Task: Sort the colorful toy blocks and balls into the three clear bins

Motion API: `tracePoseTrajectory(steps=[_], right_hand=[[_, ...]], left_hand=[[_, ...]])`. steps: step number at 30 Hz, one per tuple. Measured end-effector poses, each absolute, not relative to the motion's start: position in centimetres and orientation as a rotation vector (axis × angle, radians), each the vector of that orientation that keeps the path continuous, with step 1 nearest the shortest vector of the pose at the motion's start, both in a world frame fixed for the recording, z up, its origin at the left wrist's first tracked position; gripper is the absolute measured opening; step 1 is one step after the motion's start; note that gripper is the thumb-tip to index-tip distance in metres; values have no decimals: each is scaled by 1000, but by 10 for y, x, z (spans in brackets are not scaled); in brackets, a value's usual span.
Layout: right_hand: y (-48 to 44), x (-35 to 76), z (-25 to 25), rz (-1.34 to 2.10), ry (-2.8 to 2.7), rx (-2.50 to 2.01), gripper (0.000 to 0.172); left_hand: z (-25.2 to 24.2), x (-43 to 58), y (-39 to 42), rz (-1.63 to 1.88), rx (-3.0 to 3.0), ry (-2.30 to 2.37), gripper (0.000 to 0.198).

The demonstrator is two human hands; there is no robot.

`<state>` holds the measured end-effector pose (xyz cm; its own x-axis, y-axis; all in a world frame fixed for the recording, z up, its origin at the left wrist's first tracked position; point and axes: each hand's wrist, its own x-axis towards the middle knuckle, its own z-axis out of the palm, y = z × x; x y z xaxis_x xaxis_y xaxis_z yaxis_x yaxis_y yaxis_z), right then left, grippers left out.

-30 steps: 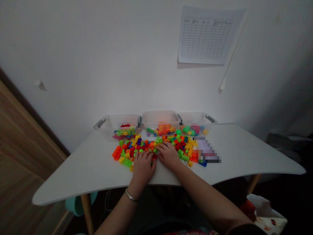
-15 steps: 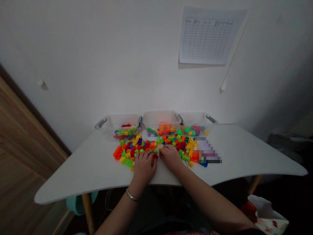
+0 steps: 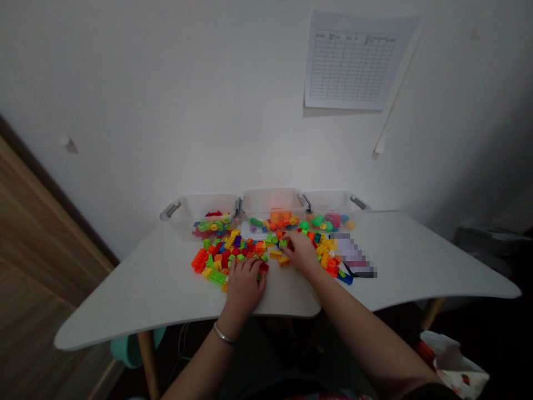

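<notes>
Three clear bins (image 3: pixel 272 197), two hands, one pile of toy bricks (image 3: pixel 237 243) on the table (image 3: pixel 125 300), way too many to count. Left hand (image 3: pixel 245 282) loosely curled over some, right hand (image 3: pixel 302 254) half-bent by a green one; can't tell if either's gripping, knuckles hide it. Flat thing (image 3: pixel 353 254) on the right's pixelated.

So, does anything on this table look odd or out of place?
Yes: the flat object beside the right end of the loose bricks shows as coarse square blocks, hiding its details. Nothing looks plainly broken.
</notes>
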<state>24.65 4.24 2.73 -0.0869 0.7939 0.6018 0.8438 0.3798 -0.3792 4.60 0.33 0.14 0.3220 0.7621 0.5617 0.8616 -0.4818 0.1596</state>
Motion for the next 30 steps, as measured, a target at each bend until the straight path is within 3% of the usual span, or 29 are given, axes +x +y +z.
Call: tracePoseTrajectory(steps=[9, 26, 30], right_hand=[[97, 303, 105, -148, -1610, -1284, 18], [142, 292, 96, -289, -1939, -1595, 23], [139, 285, 90, -385, -2005, -1645, 38]], left_hand=[[0, 45, 4, -870, -2422, -1521, 27], [0, 44, 5, -895, -2420, -1507, 26], [-2, 44, 5, -879, -2422, -1505, 27]])
